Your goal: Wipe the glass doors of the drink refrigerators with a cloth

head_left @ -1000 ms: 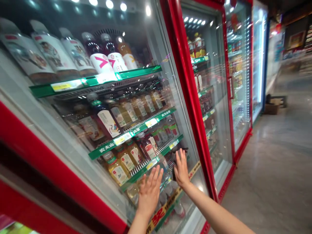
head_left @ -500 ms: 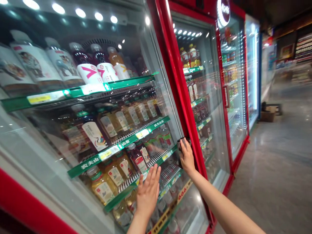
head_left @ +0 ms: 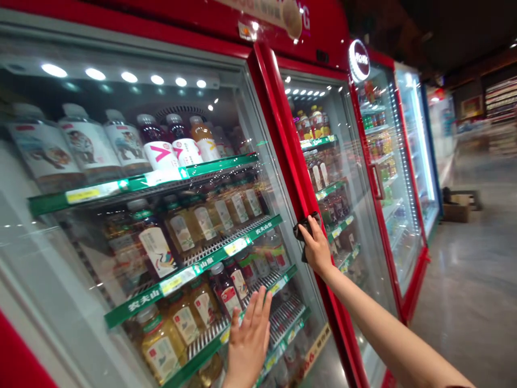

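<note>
Polished grey floor point(head_left: 484, 269) stretches away under dim ceiling lights on the far right of the red post point(head_left: 285, 140), which runs down between two glass-fronted drink coolers. Right of the post, the farther cooler holds yellow-capped bottles point(head_left: 317, 123) on its upper shelf, and a round lit sign point(head_left: 359, 60) hangs beyond it, with a cardboard box point(head_left: 456, 211) on the floor well past that. Left of the post, behind the near glass door point(head_left: 238, 126), large white-labelled bottles point(head_left: 86, 145) stand on the top green-edged shelf point(head_left: 151, 183), and smaller juice bottles point(head_left: 161, 353) fill the racks below. A yellowish strip with red print point(head_left: 317, 353) crosses the door low down, left of the post. The dark cloth point(head_left: 299, 231) lies at the post's left edge, where it meets the glass, bunched beneath the right hand point(head_left: 318, 249). That hand is partly open, its fingers extended over the cloth and pressing it there. The left hand point(head_left: 248, 342) is well left of the post, open and empty, fingers nearly straight and thumb apart, palm towards the glass; whether it touches the pane cannot be told.
</note>
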### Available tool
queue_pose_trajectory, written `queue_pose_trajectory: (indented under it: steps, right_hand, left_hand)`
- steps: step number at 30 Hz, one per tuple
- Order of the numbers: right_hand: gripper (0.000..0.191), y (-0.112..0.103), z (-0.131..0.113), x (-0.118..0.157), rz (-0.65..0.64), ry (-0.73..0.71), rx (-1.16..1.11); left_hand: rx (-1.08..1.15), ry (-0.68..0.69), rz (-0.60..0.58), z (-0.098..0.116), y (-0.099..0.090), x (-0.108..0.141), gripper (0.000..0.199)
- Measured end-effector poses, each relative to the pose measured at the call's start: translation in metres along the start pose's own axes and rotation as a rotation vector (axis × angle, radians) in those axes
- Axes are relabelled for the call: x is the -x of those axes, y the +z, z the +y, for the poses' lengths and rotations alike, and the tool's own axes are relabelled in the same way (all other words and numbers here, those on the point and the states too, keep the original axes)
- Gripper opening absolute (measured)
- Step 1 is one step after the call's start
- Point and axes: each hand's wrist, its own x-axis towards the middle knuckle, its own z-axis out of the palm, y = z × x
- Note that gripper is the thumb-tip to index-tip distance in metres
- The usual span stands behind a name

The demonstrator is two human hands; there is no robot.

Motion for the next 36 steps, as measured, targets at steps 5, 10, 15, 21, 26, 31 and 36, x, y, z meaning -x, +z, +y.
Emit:
queue_pose_trajectory:
  steps: [5, 10, 15, 21, 26, 31, 36]
  right_hand:
    - [0.068, 0.012, -0.011, -0.137, 0.011, -0.026, 0.084]
    - [0.067, 0.016, -0.012, -0.147, 0.025, -0.066, 0.155]
    - [0.083, 0.003, 0.003, 0.003, -0.062, -0.07, 0.177]
    - [0.088, -0.02, -0.006, 0.089, -0.08, 0.051, -0.015]
    - [0.077, -0.01, -0.034, 0.09, -0.091, 0.067, -0.204]
    - [0.074, 0.011, -0.039, 0.079, -0.103, 0.144, -0.148]
    - [0.069, 0.019, -0.055, -0.035, -0.031, 0.152, -0.156]
  left_hand:
    - [-0.017, -0.051, 0.002, -0.009, -0.002, -0.016, 0.068]
    - [0.001, -0.092, -0.015, -0.009, -0.001, -0.022, 0.069]
    - [0.051, -0.087, -0.034, -0.004, 0.002, -0.012, 0.07]
    - [0.067, -0.062, -0.065, -0.008, -0.001, -0.003, 0.069]
    - [0.067, -0.078, -0.053, -0.009, -0.005, 0.0, 0.072]
    - [0.06, -0.068, -0.008, -0.018, -0.011, 0.01, 0.075]
    - [0.01, -0.075, -0.007, -0.03, -0.017, 0.009, 0.075]
